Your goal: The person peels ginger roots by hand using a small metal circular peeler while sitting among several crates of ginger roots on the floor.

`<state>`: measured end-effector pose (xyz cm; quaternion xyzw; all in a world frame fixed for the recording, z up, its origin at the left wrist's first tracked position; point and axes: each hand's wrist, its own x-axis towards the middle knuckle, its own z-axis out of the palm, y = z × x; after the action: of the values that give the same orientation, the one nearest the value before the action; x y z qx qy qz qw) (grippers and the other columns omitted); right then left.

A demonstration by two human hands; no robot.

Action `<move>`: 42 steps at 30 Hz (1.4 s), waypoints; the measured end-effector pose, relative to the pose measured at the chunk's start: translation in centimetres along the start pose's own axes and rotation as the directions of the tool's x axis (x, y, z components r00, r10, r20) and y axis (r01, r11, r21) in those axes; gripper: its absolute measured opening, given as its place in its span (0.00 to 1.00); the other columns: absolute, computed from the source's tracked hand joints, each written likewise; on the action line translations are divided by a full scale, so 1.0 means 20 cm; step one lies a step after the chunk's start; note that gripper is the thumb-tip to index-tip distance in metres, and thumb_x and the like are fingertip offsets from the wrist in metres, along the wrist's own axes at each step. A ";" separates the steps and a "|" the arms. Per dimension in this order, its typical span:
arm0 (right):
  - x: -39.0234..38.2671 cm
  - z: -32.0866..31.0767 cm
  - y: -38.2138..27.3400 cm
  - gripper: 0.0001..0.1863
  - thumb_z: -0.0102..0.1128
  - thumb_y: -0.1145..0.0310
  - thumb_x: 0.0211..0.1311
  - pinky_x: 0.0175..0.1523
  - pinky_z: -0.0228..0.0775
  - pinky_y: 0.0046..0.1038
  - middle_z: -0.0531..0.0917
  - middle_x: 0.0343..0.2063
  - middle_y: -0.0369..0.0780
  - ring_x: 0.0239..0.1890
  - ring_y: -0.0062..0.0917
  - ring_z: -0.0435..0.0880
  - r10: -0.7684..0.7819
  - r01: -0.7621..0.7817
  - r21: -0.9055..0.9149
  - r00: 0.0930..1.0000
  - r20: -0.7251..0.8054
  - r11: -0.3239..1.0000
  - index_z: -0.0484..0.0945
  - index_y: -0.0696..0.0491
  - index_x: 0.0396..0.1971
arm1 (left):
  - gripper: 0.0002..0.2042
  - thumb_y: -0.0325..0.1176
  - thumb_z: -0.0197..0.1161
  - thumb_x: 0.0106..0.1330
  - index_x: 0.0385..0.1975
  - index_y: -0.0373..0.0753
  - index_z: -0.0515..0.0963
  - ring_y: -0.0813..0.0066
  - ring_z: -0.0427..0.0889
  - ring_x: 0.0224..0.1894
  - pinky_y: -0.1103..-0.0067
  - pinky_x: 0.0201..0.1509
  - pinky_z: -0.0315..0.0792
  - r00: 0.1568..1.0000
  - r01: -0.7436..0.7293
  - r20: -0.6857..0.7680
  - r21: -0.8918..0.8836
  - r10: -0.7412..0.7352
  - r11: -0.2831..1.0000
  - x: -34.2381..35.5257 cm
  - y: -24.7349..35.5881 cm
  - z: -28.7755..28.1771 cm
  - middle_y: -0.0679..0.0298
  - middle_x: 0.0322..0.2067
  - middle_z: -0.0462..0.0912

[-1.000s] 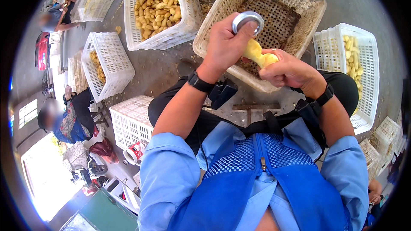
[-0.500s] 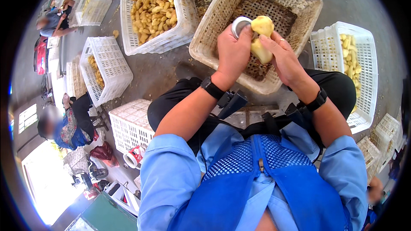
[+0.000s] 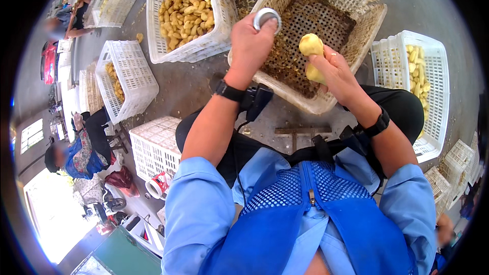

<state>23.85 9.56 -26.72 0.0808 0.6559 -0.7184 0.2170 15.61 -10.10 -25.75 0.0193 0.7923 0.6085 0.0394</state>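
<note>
In my right hand [image 3: 340, 75] is a knobby, pale yellow piece of ginger [image 3: 311, 45], its rounded end standing clear of the thumb and fingers. My left hand [image 3: 249, 48] grips a small round silver tool [image 3: 268, 16] with a ring-like metal rim; the rest of it is hidden in the palm. The two hands are apart, above a dirty beige plastic crate [image 3: 318, 104] set between my knees. Brown scraps and peelings [image 3: 285, 58] lie on the crate's perforated bottom.
A white crate [image 3: 198, 53] of unpeeled ginger [image 3: 186, 10] stands at the far left; another [image 3: 440, 81] at the right holds paler ginger [image 3: 417, 71]. An upturned white crate [image 3: 155, 142] sits by my left knee. Two people [image 3: 84, 155] [image 3: 71, 20] are at the left.
My left hand has moved left and up with the silver tool, away from the ginger. My right hand still holds the ginger, slightly lower.
</note>
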 end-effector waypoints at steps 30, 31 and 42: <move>0.02 -0.05 0.00 0.15 0.53 0.63 0.65 0.36 0.69 0.36 0.78 0.23 0.46 0.27 0.31 0.77 -0.136 0.126 -0.476 0.991 0.015 0.870 0.74 0.62 0.34 | 0.10 0.36 0.67 0.67 0.41 0.36 0.85 0.89 0.72 0.20 0.86 0.22 0.66 0.975 -0.091 0.205 -0.003 0.090 0.996 -0.08 -0.01 0.01 0.74 0.21 0.79; 0.02 -0.05 0.00 0.15 0.53 0.63 0.65 0.36 0.69 0.36 0.77 0.23 0.46 0.28 0.31 0.77 -0.148 0.136 -0.483 0.989 0.013 0.865 0.73 0.62 0.34 | 0.10 0.36 0.67 0.67 0.40 0.35 0.85 0.89 0.73 0.22 0.86 0.24 0.67 0.959 -0.113 0.256 -0.034 0.118 0.993 -0.12 0.02 0.05 0.74 0.22 0.80; -0.01 -0.04 -0.01 0.10 0.53 0.67 0.67 0.35 0.68 0.26 0.78 0.26 0.34 0.30 0.17 0.74 -0.122 0.143 -0.234 0.987 0.102 0.962 0.76 0.59 0.37 | 0.10 0.35 0.67 0.68 0.41 0.34 0.83 0.89 0.71 0.19 0.87 0.21 0.64 0.969 0.005 0.245 -0.100 0.019 0.995 -0.08 -0.02 0.02 0.72 0.22 0.79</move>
<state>23.72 10.47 -26.60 -0.0212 0.7319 -0.6495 0.2049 17.33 -10.01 -26.11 0.0953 0.7499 0.6403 0.1360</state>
